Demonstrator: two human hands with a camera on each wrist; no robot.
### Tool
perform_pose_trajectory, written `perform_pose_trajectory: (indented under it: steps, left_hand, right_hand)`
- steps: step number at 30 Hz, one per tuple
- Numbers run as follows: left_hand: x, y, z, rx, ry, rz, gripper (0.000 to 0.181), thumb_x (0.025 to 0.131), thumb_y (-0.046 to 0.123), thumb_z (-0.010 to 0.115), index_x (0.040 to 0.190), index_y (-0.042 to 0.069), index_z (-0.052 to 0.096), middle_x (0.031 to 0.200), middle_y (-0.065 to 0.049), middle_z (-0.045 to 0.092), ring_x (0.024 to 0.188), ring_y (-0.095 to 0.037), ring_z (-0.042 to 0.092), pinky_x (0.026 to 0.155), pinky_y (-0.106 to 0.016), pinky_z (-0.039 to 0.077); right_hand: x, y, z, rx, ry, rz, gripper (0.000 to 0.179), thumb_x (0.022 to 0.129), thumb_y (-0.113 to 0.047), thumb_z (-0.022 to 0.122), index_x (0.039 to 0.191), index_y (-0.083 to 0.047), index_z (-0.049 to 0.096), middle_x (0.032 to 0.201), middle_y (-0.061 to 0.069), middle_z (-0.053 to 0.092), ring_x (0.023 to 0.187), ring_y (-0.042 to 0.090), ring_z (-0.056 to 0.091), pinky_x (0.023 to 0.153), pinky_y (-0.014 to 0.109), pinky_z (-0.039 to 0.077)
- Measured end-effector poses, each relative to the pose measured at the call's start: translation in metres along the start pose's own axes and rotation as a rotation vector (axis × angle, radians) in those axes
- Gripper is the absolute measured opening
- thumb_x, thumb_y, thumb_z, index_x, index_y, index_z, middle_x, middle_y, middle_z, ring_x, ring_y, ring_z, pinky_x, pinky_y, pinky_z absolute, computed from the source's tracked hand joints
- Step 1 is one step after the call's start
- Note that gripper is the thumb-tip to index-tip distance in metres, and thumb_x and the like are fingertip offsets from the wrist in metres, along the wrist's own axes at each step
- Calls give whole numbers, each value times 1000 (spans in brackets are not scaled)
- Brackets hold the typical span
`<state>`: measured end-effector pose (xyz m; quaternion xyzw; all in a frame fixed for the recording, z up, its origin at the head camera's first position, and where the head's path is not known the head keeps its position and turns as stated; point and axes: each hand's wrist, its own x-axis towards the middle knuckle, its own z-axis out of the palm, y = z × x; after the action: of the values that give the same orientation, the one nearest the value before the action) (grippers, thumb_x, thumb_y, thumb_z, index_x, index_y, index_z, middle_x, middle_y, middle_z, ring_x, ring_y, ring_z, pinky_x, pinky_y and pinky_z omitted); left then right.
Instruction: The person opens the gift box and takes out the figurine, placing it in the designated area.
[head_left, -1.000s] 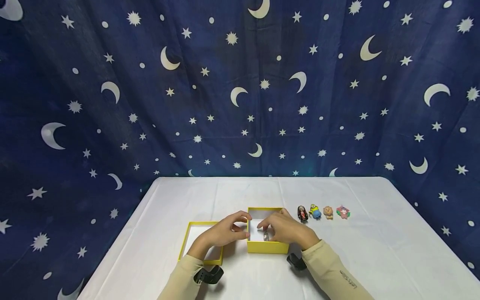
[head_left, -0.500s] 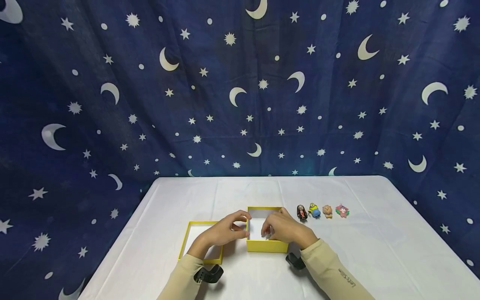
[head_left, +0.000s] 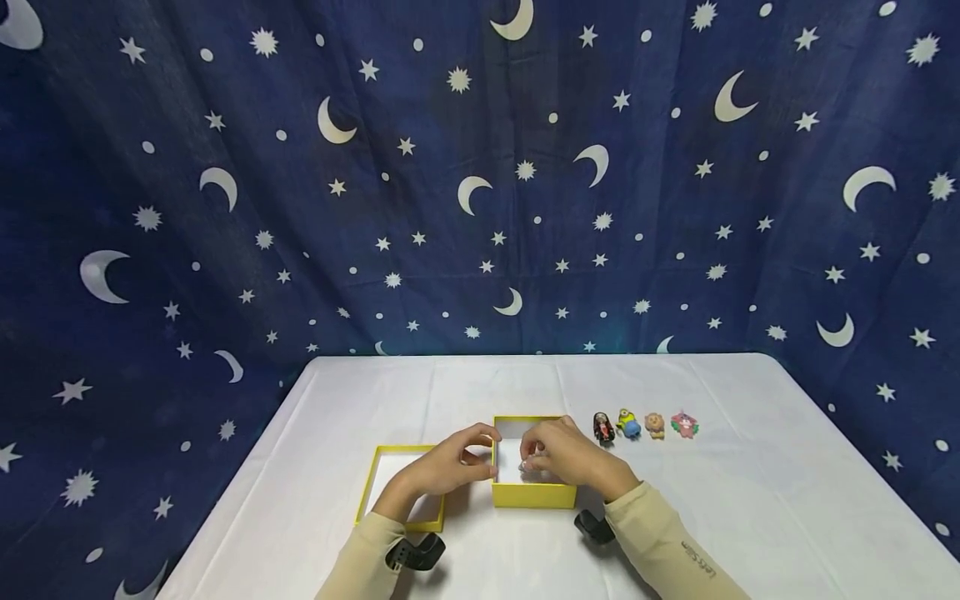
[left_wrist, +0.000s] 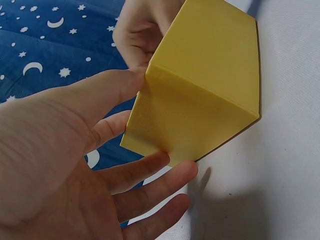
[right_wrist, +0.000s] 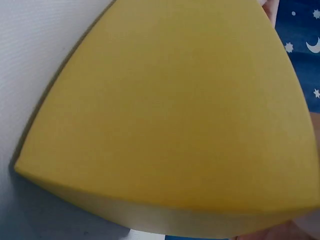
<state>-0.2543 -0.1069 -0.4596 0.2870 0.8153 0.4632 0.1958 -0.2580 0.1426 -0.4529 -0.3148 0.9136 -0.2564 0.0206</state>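
Note:
In the head view an uncovered yellow box (head_left: pixel 534 497) with a white inside stands in the middle of the table. My left hand (head_left: pixel 455 461) rests against its left side, the thumb near the front corner and fingers lightly bent. In the left wrist view the fingertips (left_wrist: pixel 182 171) of that hand touch the yellow side wall. Reaching over the right wall, my right hand (head_left: pixel 566 454) pinches a small grey-and-white object (head_left: pixel 524 467) inside the box. Most of that object is hidden by the fingers. The right wrist view is filled by the yellow outer wall (right_wrist: pixel 175 115).
A shallow yellow lid (head_left: pixel 388 468) with a white inside lies left of the box, partly under the left forearm. Right of the box stand small toys in a row: a dark-robed figure (head_left: pixel 603 427), a Minion (head_left: pixel 628 424), a lion (head_left: pixel 655 426) and a pink figure (head_left: pixel 684 424).
My right hand's fingers dipped to the box floor, closed on the small grey-and-white object and rose slightly, bringing it a little leftward. My left hand stays against the box.

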Motion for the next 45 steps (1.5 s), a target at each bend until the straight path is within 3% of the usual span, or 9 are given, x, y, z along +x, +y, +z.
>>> perform_pose_trajectory:
  steps: [6, 9, 15, 20, 27, 32, 39, 45]
  left_hand:
    - [-2, 2, -1, 8, -3, -12, 40, 99, 14, 64, 136, 7, 49, 150, -21, 48, 114, -31, 67, 96, -38, 54]
    - [-2, 2, -1, 19, -4, -11, 40, 100, 14, 64, 136, 7, 49, 150, -19, 49, 115, -32, 67, 96, -39, 54]
    - [0, 1, 0, 28, -1, -2, 40, 100, 15, 64, 137, 7, 49, 150, -19, 48, 119, -34, 65, 99, -41, 53]
    - [-2, 0, 0, 23, 3, -11, 41, 99, 17, 65, 136, 8, 50, 149, -19, 49, 116, -32, 67, 97, -39, 54]
    - [-2, 0, -2, 21, 12, -7, 42, 99, 15, 65, 137, 7, 49, 150, -17, 49, 119, -35, 65, 101, -45, 52]
    - [0, 1, 0, 20, 3, -5, 42, 99, 14, 65, 137, 6, 49, 150, -18, 49, 119, -35, 65, 100, -43, 53]
    - [1, 0, 0, 16, 10, -15, 40, 99, 14, 64, 136, 7, 49, 151, -17, 49, 125, -37, 62, 103, -47, 51]
    - [1, 0, 1, 14, 11, -15, 40, 99, 15, 65, 135, 7, 50, 150, -19, 49, 122, -36, 63, 101, -46, 52]
  right_hand:
    - [2, 1, -3, 170, 20, 31, 2, 94, -16, 72, 93, -14, 71, 85, -6, 68, 66, 3, 56, 62, 22, 46]
    - [1, 2, -3, 224, 35, 44, 8, 96, -13, 69, 102, -9, 72, 95, 0, 71, 70, 5, 60, 64, 22, 50]
    - [-1, 7, -7, 203, 100, 54, 19, 97, -14, 68, 115, -8, 73, 109, 3, 74, 85, 6, 61, 74, 24, 50]
    - [-2, 9, -9, 229, 138, 67, 16, 97, -16, 68, 110, -10, 74, 105, 0, 75, 83, 8, 59, 69, 23, 48]
    - [-3, 12, -15, 316, 222, 104, 8, 96, -19, 70, 101, -13, 72, 92, -1, 73, 77, 8, 57, 67, 23, 48]
    - [-7, 14, -21, 424, 235, 117, 11, 96, -16, 70, 104, -9, 69, 93, 6, 70, 76, 11, 58, 67, 23, 49]
    - [-10, 17, -27, 505, 237, 52, 34, 102, -13, 60, 135, -5, 58, 107, 20, 68, 84, 28, 65, 76, 28, 54]
    - [-14, 22, -30, 517, 223, 38, 28, 105, -16, 55, 128, -4, 64, 117, 20, 67, 82, 32, 67, 75, 33, 54]
